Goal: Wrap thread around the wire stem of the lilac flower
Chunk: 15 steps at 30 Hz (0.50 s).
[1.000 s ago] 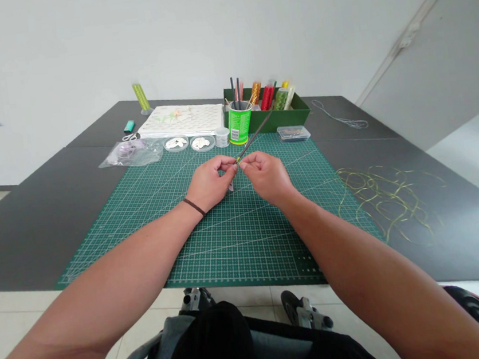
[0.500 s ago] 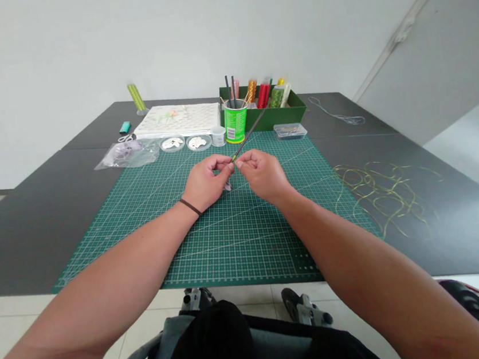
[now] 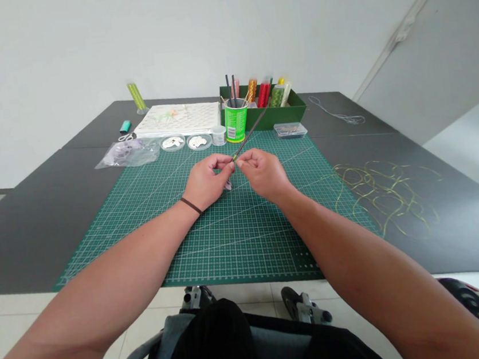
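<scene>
My left hand point(image 3: 211, 180) is closed, thumb and fingers pinching a thin dark stick point(image 3: 251, 132) that slants up and to the right. A bit of yellow-green shows on the stick close to my fingertips. Below the left fingers a small pale purple piece point(image 3: 227, 186) peeks out, mostly hidden by the hand. My right hand point(image 3: 264, 175) is pinched shut right beside the stick's lower part; what its fingertips hold is too small to make out. Both hands are over the green cutting mat point(image 3: 228, 232).
Behind the hands stand a green can point(image 3: 236, 123) with sticks, a dark green box point(image 3: 296, 111) of coloured tubes, dishes of white pieces point(image 3: 199, 142) and a white board point(image 3: 197, 115). Left lie a plastic bag point(image 3: 132, 152) and scissors point(image 3: 126, 137); right, tangled yellow-green cord point(image 3: 379, 186).
Both hands keep nearly the same pinched pose around the stick. Only a very slight shift of the fingertips and the view shows.
</scene>
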Tool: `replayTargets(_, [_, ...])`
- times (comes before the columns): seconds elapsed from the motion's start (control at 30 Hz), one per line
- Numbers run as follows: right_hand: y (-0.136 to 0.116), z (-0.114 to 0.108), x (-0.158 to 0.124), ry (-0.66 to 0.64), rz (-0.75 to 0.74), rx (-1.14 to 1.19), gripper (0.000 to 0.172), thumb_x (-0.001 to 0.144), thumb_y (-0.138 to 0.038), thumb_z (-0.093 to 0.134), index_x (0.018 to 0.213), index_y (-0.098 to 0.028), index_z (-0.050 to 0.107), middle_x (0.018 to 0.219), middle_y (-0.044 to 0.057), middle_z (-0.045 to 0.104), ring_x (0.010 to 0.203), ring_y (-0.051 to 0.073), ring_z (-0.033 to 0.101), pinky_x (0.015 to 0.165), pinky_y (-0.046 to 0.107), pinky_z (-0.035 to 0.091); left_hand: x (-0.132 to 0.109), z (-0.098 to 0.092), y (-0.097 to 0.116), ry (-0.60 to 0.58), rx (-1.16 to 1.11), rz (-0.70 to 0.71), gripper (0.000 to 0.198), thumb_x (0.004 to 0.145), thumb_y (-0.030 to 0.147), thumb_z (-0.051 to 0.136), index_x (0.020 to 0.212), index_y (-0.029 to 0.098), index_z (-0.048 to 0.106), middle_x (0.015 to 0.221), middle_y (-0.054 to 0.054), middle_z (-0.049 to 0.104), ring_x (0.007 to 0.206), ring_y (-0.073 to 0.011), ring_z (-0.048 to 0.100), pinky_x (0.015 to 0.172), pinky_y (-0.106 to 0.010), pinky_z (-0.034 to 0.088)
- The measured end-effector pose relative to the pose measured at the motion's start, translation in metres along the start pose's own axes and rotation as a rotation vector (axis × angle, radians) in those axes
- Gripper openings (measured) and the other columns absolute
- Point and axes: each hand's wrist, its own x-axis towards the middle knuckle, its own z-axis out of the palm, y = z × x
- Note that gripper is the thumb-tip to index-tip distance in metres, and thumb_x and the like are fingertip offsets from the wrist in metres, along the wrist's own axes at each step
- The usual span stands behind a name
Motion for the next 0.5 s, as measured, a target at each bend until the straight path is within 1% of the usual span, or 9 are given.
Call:
replayTargets(0.33, [0.0051,0.0000,0.0012,-0.019,-0.003,0.017,0.012,0.090,-0.024,0.058,0.079,-0.020,0.059,0.052,-0.008,0.040,0.047,0.009,0.031,0.048,0.027,0.023,-0.0001,-0.0004,0.0011,0.001,0.018,0.010,0.015,0.089,0.029,0.067,0.098,0.018,0.072,0.083,-0.002,0.077,0.058,-0.0104,0.066,0.061,-0.024,0.054])
replayTargets(0.5, [0.0029,-0.0012,0.0012,-0.016,-0.009,0.015,0.012,0.090,-0.023,0.058,0.079,-0.020,0.059,0.051,-0.008,0.039,0.047,0.009,0.030,0.048,0.027,0.024,0.0003,0.0002,0.0000,-0.001,0.001,0.009,0.015,0.088,0.030,0.067,0.097,0.019,0.072,0.082,-0.002,0.077,0.057,-0.0106,0.066,0.061,-0.024,0.054])
